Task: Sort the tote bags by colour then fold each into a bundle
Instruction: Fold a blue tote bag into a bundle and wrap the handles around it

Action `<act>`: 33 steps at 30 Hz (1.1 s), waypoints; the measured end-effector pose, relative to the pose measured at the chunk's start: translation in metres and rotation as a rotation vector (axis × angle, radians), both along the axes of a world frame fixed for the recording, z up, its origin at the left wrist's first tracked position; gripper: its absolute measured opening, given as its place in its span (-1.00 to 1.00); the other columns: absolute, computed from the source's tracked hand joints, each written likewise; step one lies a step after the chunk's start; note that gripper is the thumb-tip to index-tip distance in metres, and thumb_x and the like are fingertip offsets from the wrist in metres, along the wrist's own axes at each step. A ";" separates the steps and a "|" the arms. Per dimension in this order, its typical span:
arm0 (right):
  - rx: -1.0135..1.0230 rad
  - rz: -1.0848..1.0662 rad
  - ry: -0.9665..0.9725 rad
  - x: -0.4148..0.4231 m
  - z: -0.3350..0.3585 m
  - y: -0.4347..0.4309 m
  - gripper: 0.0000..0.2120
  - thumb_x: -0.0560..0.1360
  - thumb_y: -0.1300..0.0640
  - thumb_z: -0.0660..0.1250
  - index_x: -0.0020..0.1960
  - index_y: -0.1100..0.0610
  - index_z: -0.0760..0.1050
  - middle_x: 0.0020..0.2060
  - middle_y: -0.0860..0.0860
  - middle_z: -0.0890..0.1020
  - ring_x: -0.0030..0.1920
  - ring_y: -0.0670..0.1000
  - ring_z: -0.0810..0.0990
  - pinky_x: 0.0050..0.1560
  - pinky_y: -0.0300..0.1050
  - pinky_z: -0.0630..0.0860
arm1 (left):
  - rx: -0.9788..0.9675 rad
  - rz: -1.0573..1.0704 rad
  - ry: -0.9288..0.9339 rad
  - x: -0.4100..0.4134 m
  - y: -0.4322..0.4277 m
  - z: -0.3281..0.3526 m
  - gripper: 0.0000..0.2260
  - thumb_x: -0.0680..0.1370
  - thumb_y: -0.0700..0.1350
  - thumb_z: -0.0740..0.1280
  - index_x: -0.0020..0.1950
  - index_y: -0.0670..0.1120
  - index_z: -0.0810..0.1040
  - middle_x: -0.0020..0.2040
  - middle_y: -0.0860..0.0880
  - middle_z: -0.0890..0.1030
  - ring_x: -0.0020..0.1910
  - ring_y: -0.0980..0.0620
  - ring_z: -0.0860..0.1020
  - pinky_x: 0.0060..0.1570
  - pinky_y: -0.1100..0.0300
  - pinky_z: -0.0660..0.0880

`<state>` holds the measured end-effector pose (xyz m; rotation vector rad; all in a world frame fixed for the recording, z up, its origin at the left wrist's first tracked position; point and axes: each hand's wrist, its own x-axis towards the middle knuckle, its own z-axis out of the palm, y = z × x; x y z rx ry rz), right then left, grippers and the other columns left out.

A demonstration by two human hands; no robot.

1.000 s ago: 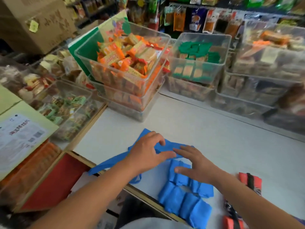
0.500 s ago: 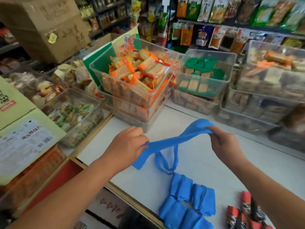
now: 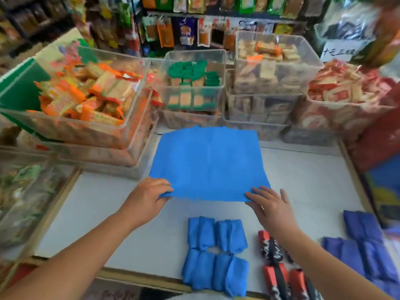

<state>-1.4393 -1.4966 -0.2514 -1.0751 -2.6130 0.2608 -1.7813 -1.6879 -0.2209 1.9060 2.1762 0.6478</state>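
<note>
A light blue tote bag [image 3: 207, 163] lies spread flat on the white table [image 3: 97, 208], its far edge against the clear bins. My left hand [image 3: 149, 195] pinches its near left corner. My right hand [image 3: 268, 204] rests with fingers spread on its near right corner. Several folded light blue bundles [image 3: 216, 254] sit in a block near the table's front edge. To their right lie red and black bundles [image 3: 279, 269]. Dark blue bundles [image 3: 368, 245] lie at the far right.
Clear plastic bins of packaged snacks ring the table: orange packs [image 3: 86, 98] at left, green packs [image 3: 192, 83] at centre, beige packs [image 3: 270, 66] and red packs [image 3: 344, 87] at right. Hanging snack bags fill the back wall. A wooden rim [image 3: 56, 213] borders the table's left side.
The blue bag went from bunched on the table, to stretched between both hands in the air, to laid out flat. Both hands now sit at its near corners.
</note>
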 end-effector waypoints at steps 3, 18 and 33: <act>-0.228 0.024 -0.027 -0.008 -0.013 0.001 -0.76 0.55 -0.09 0.38 -0.01 0.04 0.74 -0.06 0.00 0.74 0.02 0.13 0.72 0.04 0.14 0.64 | -0.109 0.156 -0.231 -0.008 -0.004 -0.030 -0.72 0.57 0.09 0.30 0.00 -0.07 0.69 -0.08 0.07 0.68 -0.09 0.05 0.61 -0.01 0.02 0.55; -0.767 -0.441 0.027 -0.057 -0.017 0.054 -0.73 0.65 0.05 0.30 -0.18 0.15 0.40 -0.33 0.03 0.45 -0.34 0.02 0.39 -0.33 -0.10 0.31 | -0.196 0.447 -0.396 -0.079 0.047 -0.068 -0.77 0.61 -0.03 0.40 0.25 -0.02 0.55 0.04 0.04 0.61 0.03 -0.03 0.59 0.03 0.05 0.53; -0.771 -0.697 0.059 -0.090 -0.100 0.092 -0.74 0.69 -0.01 0.16 -0.08 0.13 0.31 -0.30 0.10 0.46 -0.29 0.12 0.42 -0.25 0.01 0.36 | -0.250 0.467 -0.347 -0.101 0.134 -0.145 -0.30 0.44 -0.02 0.57 0.51 -0.11 0.38 0.36 -0.09 0.40 0.34 -0.10 0.41 0.31 0.07 0.39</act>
